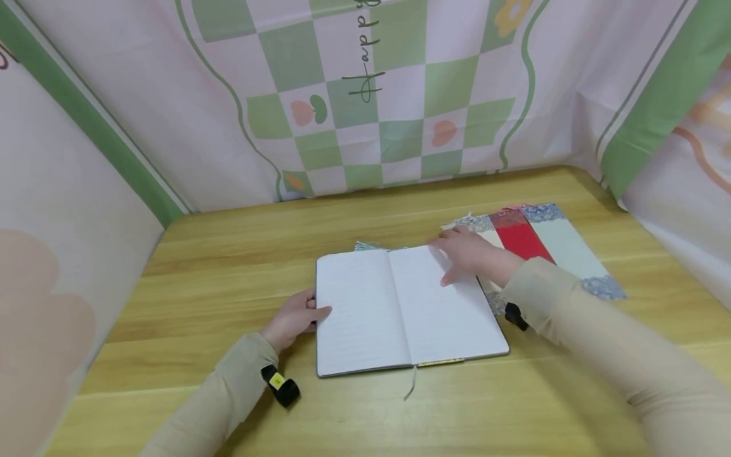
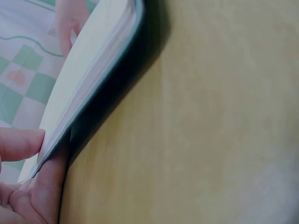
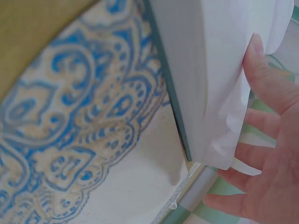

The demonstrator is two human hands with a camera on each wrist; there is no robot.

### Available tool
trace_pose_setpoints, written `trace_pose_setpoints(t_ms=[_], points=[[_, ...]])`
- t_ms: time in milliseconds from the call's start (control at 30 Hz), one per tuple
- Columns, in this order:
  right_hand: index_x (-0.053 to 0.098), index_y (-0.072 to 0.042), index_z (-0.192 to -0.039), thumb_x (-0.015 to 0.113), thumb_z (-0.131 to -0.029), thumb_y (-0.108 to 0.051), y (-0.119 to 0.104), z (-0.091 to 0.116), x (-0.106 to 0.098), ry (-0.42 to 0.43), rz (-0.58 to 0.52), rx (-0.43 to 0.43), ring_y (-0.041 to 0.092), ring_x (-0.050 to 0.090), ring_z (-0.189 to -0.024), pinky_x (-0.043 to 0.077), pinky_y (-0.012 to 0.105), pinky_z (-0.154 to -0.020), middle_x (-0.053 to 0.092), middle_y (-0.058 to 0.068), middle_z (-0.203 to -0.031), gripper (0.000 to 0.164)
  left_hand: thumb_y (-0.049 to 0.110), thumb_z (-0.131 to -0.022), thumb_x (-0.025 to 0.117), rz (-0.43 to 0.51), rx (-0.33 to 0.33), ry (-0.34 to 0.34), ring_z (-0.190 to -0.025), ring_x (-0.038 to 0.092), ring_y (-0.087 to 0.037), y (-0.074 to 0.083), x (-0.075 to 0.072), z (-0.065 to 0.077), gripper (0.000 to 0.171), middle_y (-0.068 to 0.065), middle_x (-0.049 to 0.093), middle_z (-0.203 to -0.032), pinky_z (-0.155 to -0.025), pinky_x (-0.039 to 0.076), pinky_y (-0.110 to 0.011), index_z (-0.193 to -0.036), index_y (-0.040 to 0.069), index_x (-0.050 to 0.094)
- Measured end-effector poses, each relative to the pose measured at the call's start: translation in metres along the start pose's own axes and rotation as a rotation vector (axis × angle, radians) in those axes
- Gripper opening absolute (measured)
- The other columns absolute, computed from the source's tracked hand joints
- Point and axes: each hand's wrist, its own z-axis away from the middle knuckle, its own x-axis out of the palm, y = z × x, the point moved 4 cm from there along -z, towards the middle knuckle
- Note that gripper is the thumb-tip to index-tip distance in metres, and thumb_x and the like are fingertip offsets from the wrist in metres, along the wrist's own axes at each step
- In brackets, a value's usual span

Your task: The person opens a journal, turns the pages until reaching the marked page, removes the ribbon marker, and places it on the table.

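An open notebook (image 1: 365,311) with white, faintly lined pages and a dark cover lies on the wooden table. My left hand (image 1: 292,318) grips its left edge, thumb on top of the page and fingers beneath the cover. At the upper right page (image 3: 224,84), my right hand (image 1: 468,254) has its thumb on the near face while some fingers pass behind the page edge. Those page edges look wavy in the right wrist view. A thin grey ribbon (image 1: 412,384) hangs from the bottom of the spine.
Flat strips lie right of the notebook: a red strip (image 1: 522,240), a pale strip (image 1: 577,244) and a whitish one partly under the notebook and right hand. Their ends are patterned, with tassels at the far side. A bluish tassel (image 1: 368,246) pokes out behind the notebook. Printed curtains (image 1: 400,139) surround the table.
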Motion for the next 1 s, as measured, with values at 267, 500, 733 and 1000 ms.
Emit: trace_pose_setpoints(t_ms=[267,500,733,1000], points=[[0.054,-0.001,-0.13,0.082,-0.073,-0.023,-0.013,0.012,-0.002,0.098,0.032,-0.048,0.044,0.042,-0.124,0.039,0.056,-0.099,0.051,0.024,-0.133,0.067,0.013,-0.094,0.058,0.008,0.003,0.0,-0.092,0.059,-0.017,0.001,0.001,0.001,0.046,-0.012,0.063,-0.113,-0.08,0.052,-0.033,-0.137,0.002,0.044],[0.05,-0.001,-0.134,0.076,-0.078,-0.008,-0.019,0.028,0.003,0.047,-0.086,-0.069,0.041,0.048,-0.122,0.041,0.054,-0.099,0.054,0.021,-0.132,0.062,0.013,-0.094,0.058,0.009,0.001,-0.006,-0.094,0.059,-0.018,0.001,0.001,0.002,0.048,-0.013,0.062,-0.114,-0.082,0.051,-0.034,-0.139,0.002,0.043],[0.054,-0.001,-0.13,0.07,-0.08,0.004,-0.028,0.046,0.002,0.033,-0.143,-0.17,0.039,0.05,-0.121,0.043,0.05,-0.098,0.057,0.02,-0.128,0.053,0.013,-0.094,0.058,0.015,-0.001,-0.007,-0.094,0.059,-0.018,0.0,0.001,0.002,0.048,-0.013,0.062,-0.114,-0.082,0.051,-0.033,-0.139,0.002,0.042],[0.055,-0.008,-0.131,0.064,-0.085,0.002,-0.038,0.064,-0.011,-0.002,-0.321,-0.211,0.033,0.055,-0.114,0.047,0.047,-0.094,0.056,0.015,-0.131,0.048,0.012,-0.094,0.058,0.016,0.002,-0.005,-0.093,0.059,-0.018,0.0,0.001,0.002,0.047,-0.013,0.063,-0.114,-0.082,0.052,-0.034,-0.138,0.001,0.043]])
